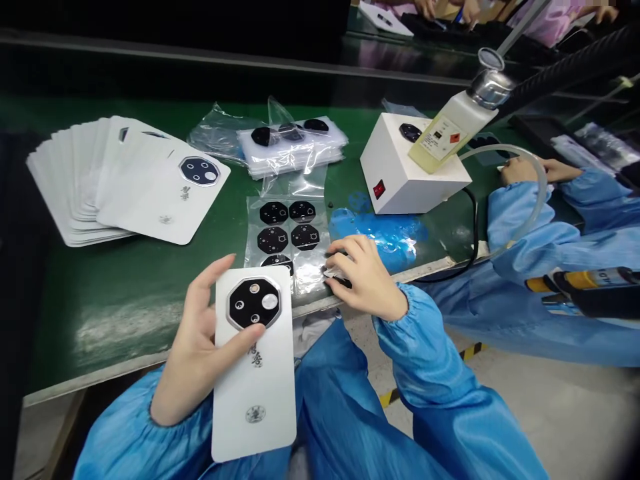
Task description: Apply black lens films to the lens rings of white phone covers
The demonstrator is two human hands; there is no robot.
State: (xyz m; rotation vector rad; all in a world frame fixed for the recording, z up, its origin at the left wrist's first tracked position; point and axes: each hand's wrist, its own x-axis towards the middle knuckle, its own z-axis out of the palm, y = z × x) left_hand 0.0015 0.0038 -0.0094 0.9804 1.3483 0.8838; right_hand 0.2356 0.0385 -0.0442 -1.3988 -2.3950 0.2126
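My left hand point(200, 347) grips a white phone back cover point(255, 373) with a black octagonal camera plate, held over my lap below the table edge. My right hand point(363, 273) rests at the table's front edge with fingers curled, pinching at the lower right corner of a clear film sheet point(290, 233) that carries several black octagonal lens pieces. What the fingertips hold is too small to name.
A fanned stack of white back covers point(125, 180) lies at the left on the green table point(100, 300). A bagged tray of lens pieces point(293, 147) sits behind the sheet. A white box with a red switch point(410, 173) and a solvent bottle point(450, 133) stand right. A co-worker's blue sleeve point(540, 233) lies beyond.
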